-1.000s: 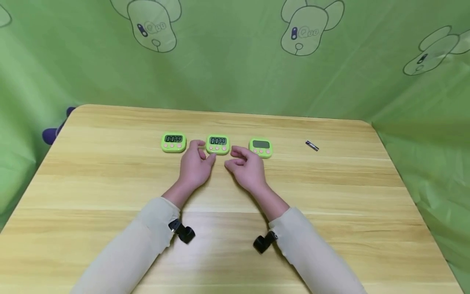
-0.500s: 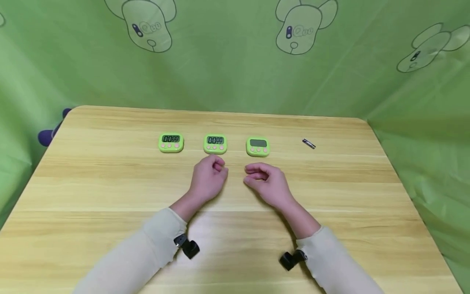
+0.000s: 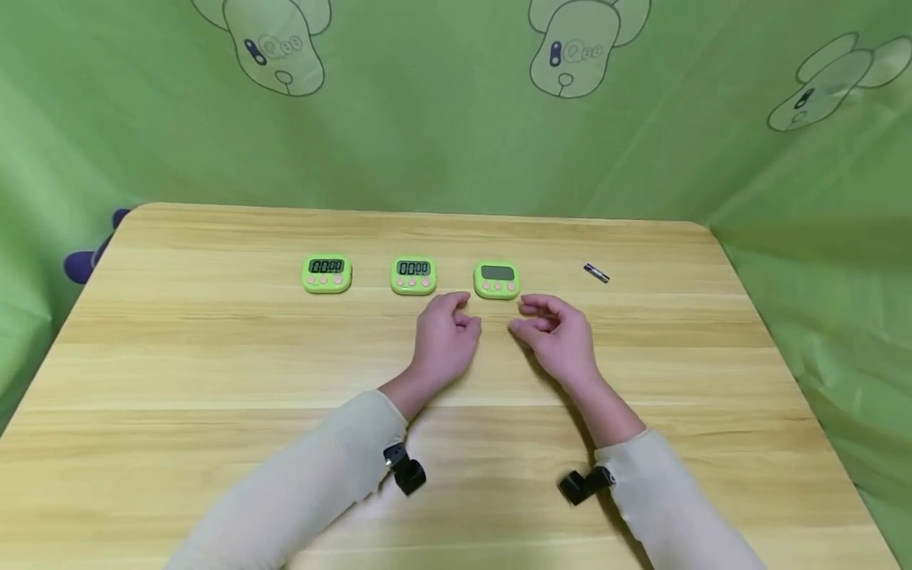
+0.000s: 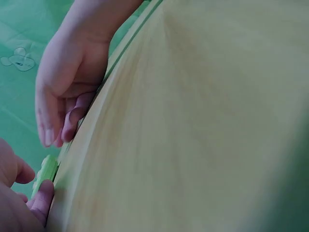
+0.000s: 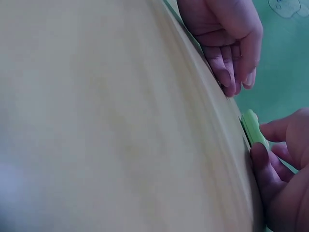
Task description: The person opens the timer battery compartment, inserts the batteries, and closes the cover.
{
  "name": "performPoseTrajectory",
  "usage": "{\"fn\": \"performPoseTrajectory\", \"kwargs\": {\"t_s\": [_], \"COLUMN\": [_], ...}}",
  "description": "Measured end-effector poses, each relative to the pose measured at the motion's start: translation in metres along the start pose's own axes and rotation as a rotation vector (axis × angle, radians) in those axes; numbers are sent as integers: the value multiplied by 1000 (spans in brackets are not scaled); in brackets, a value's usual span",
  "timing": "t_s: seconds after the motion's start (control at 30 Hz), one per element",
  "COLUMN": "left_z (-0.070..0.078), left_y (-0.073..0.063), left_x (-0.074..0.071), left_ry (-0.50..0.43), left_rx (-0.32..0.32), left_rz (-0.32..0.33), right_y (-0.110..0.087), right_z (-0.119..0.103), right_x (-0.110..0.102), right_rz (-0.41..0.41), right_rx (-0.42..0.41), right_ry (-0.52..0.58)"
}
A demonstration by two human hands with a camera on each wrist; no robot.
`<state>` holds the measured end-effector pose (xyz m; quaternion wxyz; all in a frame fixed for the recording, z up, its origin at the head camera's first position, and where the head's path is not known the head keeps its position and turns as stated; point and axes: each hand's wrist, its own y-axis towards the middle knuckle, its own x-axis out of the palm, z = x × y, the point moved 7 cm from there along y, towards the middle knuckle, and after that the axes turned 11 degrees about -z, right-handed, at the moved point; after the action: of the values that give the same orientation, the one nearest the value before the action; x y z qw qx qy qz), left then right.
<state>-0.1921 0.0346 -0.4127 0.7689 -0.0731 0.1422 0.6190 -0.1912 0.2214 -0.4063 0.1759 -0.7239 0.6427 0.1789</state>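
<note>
Three green kitchen timers with pink buttons lie in a row on the table. The left timer (image 3: 327, 274) and the middle timer (image 3: 413, 275) show zeros, while the display of the right timer (image 3: 496, 280) is blank. My left hand (image 3: 446, 340) hovers just in front and left of the right timer, its fingers bent and holding nothing. On the other side, my right hand (image 3: 559, 340) is near that timer's front right corner, also holding nothing, thumb and fingers apart. Both wrist views show the green timer edge (image 4: 45, 175) between the two hands.
A small dark battery-like cylinder (image 3: 596, 273) lies to the right of the timers. The wooden table (image 3: 249, 356) ends at a green curtain (image 3: 427, 119) printed with bear heads. Something purple (image 3: 80, 267) sticks out beyond the table's left edge.
Both hands have moved right, from around the middle timer to the front of the right timer, drawing back toward me on the way. The timers stay in place.
</note>
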Motion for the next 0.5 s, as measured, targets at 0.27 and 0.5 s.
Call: {"fn": "performPoseTrajectory", "kwargs": {"t_s": [0.27,0.5], "left_z": [3,3], "left_y": [24,38], "left_x": [14,17], "left_ry": [74,195], "left_rx": [-41,-72], "left_rz": [32,43], "right_y": [25,36], "right_z": [4,8], "right_x": [-1,-1], "right_rz": [46,43], "right_rx": [75,112], "right_ry": [-59,-111]}}
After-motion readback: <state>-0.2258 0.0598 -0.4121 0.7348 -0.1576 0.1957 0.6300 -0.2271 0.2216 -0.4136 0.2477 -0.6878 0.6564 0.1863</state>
